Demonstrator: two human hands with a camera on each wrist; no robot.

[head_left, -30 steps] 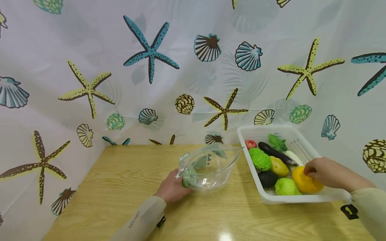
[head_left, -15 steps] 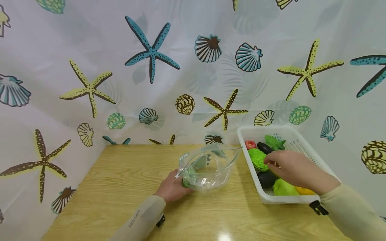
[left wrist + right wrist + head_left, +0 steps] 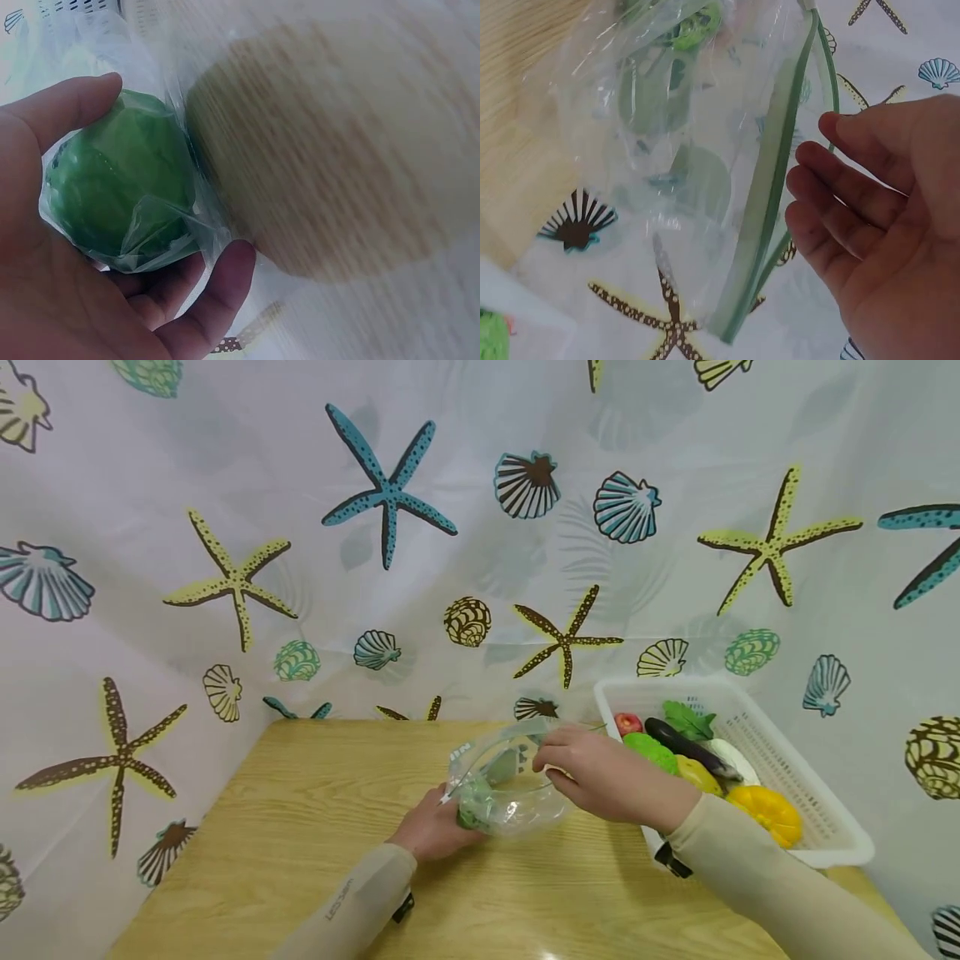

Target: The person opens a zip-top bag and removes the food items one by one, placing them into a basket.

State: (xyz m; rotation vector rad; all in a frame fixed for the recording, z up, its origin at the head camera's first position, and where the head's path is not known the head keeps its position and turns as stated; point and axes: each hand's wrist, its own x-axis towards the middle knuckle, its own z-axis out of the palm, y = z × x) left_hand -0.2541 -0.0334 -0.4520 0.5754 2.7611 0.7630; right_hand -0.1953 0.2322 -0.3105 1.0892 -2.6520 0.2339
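My left hand [image 3: 437, 828] grips a round green vegetable [image 3: 124, 180] through the clear plastic of a zip bag [image 3: 517, 810]. In the left wrist view, thumb and fingers curl around it, with the plastic stretched over its surface; its exact kind is unclear. The bag's mouth is spread, and its green zip strip [image 3: 772, 180] shows in the right wrist view. My right hand [image 3: 600, 772] hangs at the right side of this mouth in the head view. Its fingers are loosely bent and hold nothing. From the head, it covers part of the bag.
A white plastic basket [image 3: 817, 785] stands at the right. In it lie a yellow pumpkin [image 3: 768, 812], an eggplant [image 3: 690, 747], a leafy green [image 3: 688, 720], a red fruit [image 3: 628, 723] and other produce. My right forearm hides its front. A patterned curtain [image 3: 465, 560] hangs behind the wooden table [image 3: 315, 793].
My right hand has left the yellow pumpkin, crossed the basket leftward and come to the bag's mouth. The left hand keeps its hold on the bagged green vegetable.
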